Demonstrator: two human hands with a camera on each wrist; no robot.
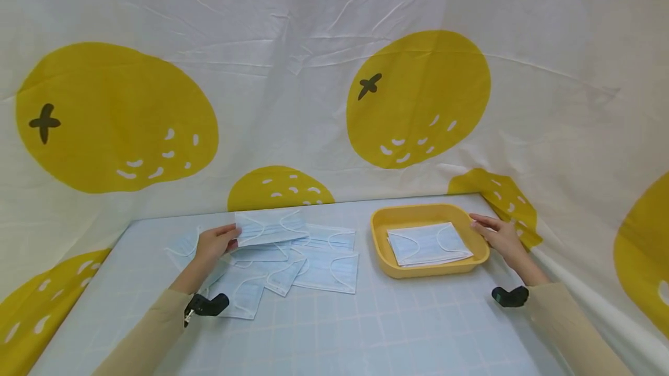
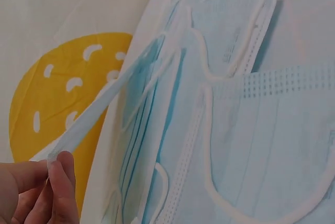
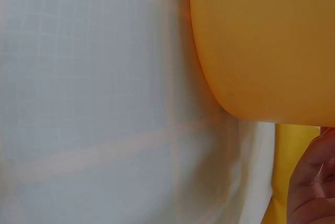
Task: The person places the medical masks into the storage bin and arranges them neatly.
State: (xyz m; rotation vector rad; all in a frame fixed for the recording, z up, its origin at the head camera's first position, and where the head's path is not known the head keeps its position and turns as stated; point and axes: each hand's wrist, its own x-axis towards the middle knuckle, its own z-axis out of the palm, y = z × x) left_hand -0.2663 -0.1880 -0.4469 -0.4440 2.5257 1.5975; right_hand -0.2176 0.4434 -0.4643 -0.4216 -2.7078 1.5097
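The left hand [image 1: 211,246] pinches, between thumb and fingers, the left end of a pale blue, rectangular, pleated face mask with white ear loops [image 1: 272,226]; the mask is raised over the loose masks, and the left wrist view shows it nearly edge-on, sloping up from the fingertips. Below and around it, several flat pale blue masks with white loops [image 1: 329,271] lie overlapping at different angles on the left and middle part of the pale blue surface [image 1: 366,329], which bears a faint pattern of checked lines. To their right, well apart from the held mask, stands a shallow yellow-orange tray with rounded corners [image 1: 434,272]; inside it lies a small stack of pale blue masks [image 1: 428,244], edges slightly offset, with two white loops on the uppermost. The right hand [image 1: 504,239] is at the far right corner of the tray, its fingers reaching to the rim; whether they pinch the rim or only touch it cannot be told, as the tray hides part of the hand in the right wrist view. Both forearms are in beige sleeves [image 1: 569,323]. Behind the surface hangs a white cloth [image 1: 308,108] printed with large yellow rounded shapes.
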